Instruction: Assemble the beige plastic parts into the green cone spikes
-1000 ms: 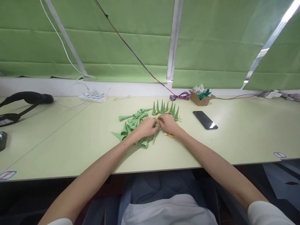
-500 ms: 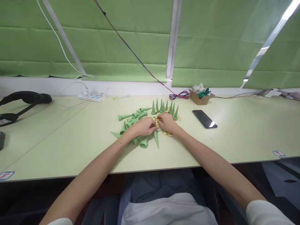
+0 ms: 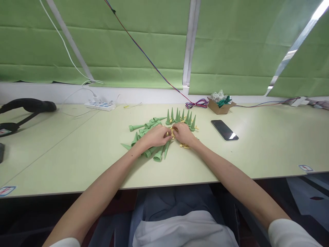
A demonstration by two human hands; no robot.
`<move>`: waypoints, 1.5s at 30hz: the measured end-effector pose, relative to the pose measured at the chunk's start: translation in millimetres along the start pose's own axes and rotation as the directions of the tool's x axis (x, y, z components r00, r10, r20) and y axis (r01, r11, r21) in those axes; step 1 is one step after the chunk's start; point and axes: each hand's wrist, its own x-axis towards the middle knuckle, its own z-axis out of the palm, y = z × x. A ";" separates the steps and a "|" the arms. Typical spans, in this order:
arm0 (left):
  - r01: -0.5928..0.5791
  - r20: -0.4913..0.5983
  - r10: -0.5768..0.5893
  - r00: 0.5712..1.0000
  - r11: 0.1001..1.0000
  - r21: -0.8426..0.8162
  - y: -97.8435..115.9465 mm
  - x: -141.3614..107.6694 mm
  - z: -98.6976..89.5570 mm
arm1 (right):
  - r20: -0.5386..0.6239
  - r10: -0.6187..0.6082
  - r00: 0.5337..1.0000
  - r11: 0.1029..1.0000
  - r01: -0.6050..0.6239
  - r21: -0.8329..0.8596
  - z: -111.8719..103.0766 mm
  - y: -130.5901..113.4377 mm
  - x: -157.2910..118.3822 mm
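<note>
My left hand (image 3: pixel 159 135) is closed around a green plant watering spike (image 3: pixel 167 149), its pointed tip sticking out below the fingers toward me. Facing it, my right hand (image 3: pixel 183 132) pinches at a small yellow valve (image 3: pixel 172 132); the fingers hide most of the contact. Loose green spikes (image 3: pixel 158 156) lie in a heap around and under my left hand. Behind my right hand, several green spikes (image 3: pixel 193 122) stand upright on their wide caps, with yellow valves in their sides. More yellow valves (image 3: pixel 184 146) lie beside my right wrist.
To the right lies a black phone (image 3: pixel 224 130). A small cardboard box (image 3: pixel 220 108) with plastic wrapping stands at the back, near a coiled red-blue cable (image 3: pixel 196 104). At the back left are a white power strip (image 3: pixel 100 105) and a black strap-like object (image 3: pixel 28 105).
The spike in my left hand has swung, its tip moving left and slightly up. Both hands stay close together, and my right hand has barely moved.
</note>
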 end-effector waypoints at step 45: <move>0.062 -0.356 -0.128 0.926 0.980 -0.191 -3.8 10.0 15.6 | -0.406 0.138 0.903 0.833 0.116 0.541 -12.3 -16.6 -11.9</move>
